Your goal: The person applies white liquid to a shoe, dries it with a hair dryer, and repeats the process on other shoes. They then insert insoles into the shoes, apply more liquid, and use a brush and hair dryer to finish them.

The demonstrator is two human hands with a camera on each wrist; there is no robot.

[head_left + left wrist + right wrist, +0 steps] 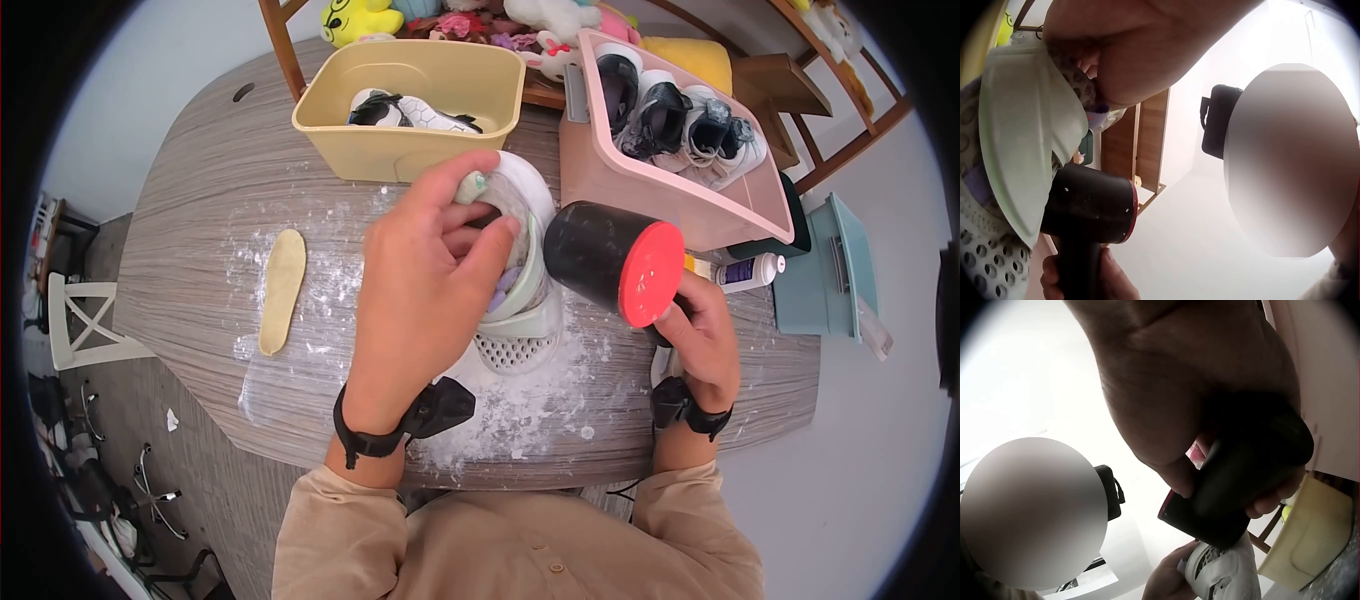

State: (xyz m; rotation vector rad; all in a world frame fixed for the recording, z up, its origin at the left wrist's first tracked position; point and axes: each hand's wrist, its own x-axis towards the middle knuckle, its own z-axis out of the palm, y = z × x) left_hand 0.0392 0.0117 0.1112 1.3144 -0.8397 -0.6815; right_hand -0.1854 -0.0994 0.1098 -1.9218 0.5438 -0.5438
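In the middle of the frame, the left hand (425, 265) holds a shoe (528, 318), its fingers curled at the opening. I think it tips the mouth that way to let air in. The right hand (705, 340) is wrapped round the handle of a black dryer (590, 250). The dryer's red end faces away from the shoe and its other end is right by it, likely so the air blows inside.

At the left of the frame, an insole (283, 292) lies flat on the tabletop (185, 250). It may go in this shoe, and lying apart would leave the inside bare. White dust (510, 420) is all around. More shoes sit in the yellow bin (410, 155) and the pink bin (660, 205), perhaps to stay off the dust.

The left hand hides much of the shoe. I can't tell if the dryer touches it, or if the shoe rests on anything. The right hand covers most of the handle, and the bottle (750, 271) beside it has writing too small to read.
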